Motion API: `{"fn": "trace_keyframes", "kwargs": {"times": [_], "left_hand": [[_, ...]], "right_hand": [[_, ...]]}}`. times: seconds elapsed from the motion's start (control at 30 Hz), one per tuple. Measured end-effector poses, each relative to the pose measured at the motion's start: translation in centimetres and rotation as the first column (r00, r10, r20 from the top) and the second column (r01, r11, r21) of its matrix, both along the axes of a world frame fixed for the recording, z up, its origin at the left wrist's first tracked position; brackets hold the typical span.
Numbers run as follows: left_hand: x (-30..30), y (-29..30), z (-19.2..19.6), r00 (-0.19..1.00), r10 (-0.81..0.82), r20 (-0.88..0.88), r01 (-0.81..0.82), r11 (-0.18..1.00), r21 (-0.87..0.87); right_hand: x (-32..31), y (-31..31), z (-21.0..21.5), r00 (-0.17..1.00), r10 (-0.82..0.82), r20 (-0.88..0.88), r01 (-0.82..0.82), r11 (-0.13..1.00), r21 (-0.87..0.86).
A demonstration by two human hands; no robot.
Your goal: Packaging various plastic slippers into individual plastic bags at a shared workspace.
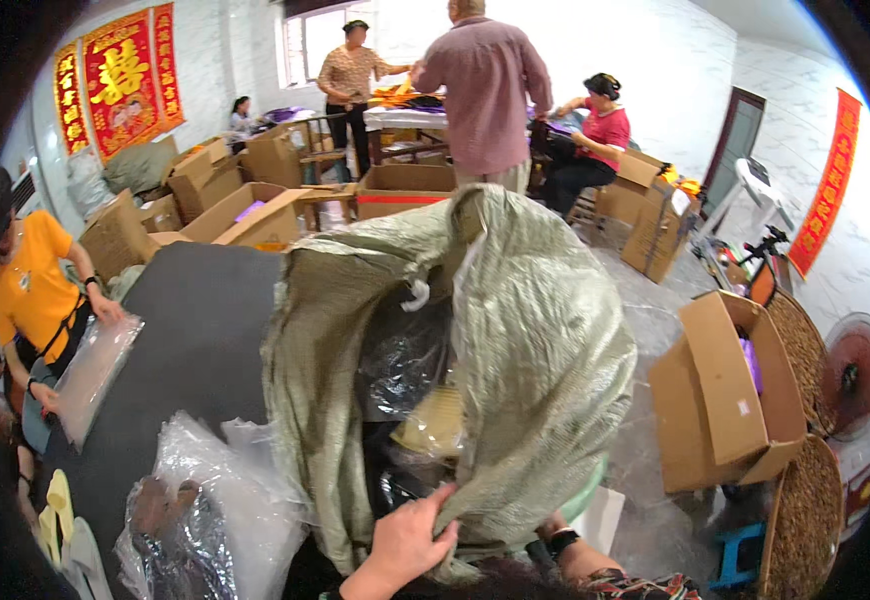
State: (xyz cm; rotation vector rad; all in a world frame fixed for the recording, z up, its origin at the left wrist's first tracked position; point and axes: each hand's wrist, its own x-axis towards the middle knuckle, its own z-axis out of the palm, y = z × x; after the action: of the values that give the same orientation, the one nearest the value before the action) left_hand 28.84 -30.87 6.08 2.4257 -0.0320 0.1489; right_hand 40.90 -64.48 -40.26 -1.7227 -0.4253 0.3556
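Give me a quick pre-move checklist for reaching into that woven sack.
1. Left hand on the sack's rim: ok, fingers pinch the edge.
2. Right hand: cannot tell, hidden behind the woven sack; only the watch shows.
3. Sack mouth open: ok, gaping toward the camera.
4. Contents visible: ok, yellow piece under crumpled clear plastic.
5. Bag of dark items clear of the mouth: ok, lies to the left.

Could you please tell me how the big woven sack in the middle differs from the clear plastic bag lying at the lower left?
The sack is dull green woven cloth you cannot see through; the plastic bag is clear and crinkly. The sack stands tall with its mouth open; the bag lies low on the dark table. The left hand grips the sack's rim; no hand shows on the bag. Both hold packed goods.
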Motion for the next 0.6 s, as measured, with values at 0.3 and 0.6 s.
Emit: {"fn": "trace_keyframes", "kwargs": {"times": [0.3,0.6], "left_hand": [[2.2,-3.7,-4.9,0.992,-0.123,0.014,0.123,0.991,-0.054],[-1.9,-0.1,-10.0,0.926,-0.211,-0.312,0.186,0.977,-0.108]], "right_hand": [[11.7,-3.3,7.4,0.960,0.030,-0.277,0.045,0.965,0.260],[4.2,-2.2,8.6,0.830,0.003,-0.558,0.275,0.868,0.413]]}}
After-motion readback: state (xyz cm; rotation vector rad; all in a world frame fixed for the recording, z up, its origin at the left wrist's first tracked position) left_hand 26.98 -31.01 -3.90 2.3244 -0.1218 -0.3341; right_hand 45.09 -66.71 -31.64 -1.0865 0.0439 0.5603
